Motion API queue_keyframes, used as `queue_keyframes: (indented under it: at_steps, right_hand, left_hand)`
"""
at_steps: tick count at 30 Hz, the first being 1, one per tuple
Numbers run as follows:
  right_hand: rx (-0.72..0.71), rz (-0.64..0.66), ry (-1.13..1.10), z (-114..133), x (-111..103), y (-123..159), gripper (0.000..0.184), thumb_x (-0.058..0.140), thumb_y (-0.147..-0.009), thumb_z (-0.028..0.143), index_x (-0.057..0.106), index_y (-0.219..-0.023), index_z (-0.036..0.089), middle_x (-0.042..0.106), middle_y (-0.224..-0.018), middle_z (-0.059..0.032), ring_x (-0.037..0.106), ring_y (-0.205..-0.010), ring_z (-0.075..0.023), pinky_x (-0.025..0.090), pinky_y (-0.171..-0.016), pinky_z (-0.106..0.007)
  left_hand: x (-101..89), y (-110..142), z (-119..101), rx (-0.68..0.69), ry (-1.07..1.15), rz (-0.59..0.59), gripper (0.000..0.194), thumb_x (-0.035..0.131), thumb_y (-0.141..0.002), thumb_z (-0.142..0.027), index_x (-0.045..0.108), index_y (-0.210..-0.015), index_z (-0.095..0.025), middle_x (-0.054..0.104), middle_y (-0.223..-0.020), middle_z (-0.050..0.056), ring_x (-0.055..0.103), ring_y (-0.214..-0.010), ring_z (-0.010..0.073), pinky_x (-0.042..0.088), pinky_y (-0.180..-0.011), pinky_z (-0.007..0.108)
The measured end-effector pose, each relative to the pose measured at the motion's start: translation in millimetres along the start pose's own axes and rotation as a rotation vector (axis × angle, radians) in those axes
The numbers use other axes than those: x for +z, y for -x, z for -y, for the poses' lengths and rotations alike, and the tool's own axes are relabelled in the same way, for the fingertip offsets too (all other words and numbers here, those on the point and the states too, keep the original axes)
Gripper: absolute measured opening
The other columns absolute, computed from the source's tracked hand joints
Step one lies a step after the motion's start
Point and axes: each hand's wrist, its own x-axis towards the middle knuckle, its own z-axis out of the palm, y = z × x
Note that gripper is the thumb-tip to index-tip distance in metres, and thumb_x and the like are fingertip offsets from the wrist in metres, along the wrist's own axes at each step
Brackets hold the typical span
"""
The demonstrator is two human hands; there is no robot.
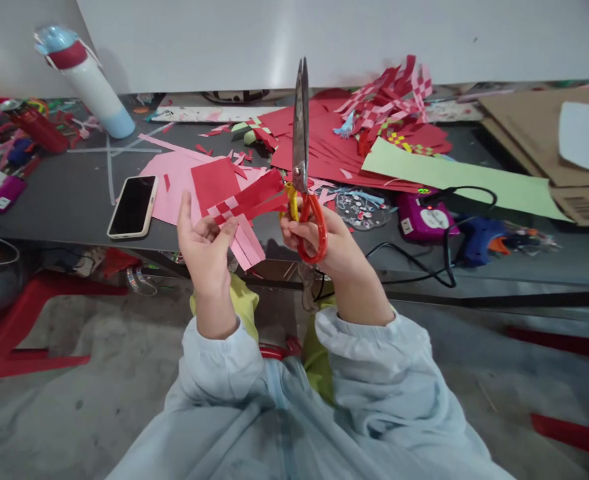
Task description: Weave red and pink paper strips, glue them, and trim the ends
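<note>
Left hand (205, 250) pinching woven paper (225, 208) at counter's front edge (77, 217); right hand (337, 240) grasping closed scissors (301, 143), points up. Advisable: firm pinch, paper flat, scissors clear.

Phone (133, 207) on table (69, 200), bottle (93, 87) behind it, paper strips (254, 195) between phone and scissors (300, 153), cardboard (527, 137) far right

A barcode (588, 208) marks the cardboard (519, 123); no wording is legible.
</note>
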Motion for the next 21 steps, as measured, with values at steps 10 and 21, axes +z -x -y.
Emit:
queue_keyframes:
  at_steps: [10,21]
  right_hand:
    - [0.029,-0.09,0.048,6,3,0,0.031,0.078,-0.067,0.035,0.063,-0.092,0.024,0.051,-0.069,0.0027,0.042,-0.055,-0.0087,0.035,-0.048,-0.025]
    - [0.026,-0.113,0.057,12,2,7,0.033,0.081,-0.067,0.035,0.067,-0.094,0.022,0.053,-0.069,0.0028,0.046,-0.054,-0.0081,0.035,-0.047,-0.024]
  left_hand:
    - [6.2,3,7,-0.158,0.079,0.034,0.039,0.092,-0.052,-0.035,0.07,-0.082,-0.021,0.071,-0.078,-0.001,0.067,-0.073,0.0133,0.055,-0.071,0.028]
    - [4.7,2,6,-0.21,0.135,-0.043,0.036,0.087,-0.06,-0.047,0.062,-0.067,-0.022,0.063,-0.068,-0.003,0.059,-0.062,0.0086,0.053,-0.062,0.024]
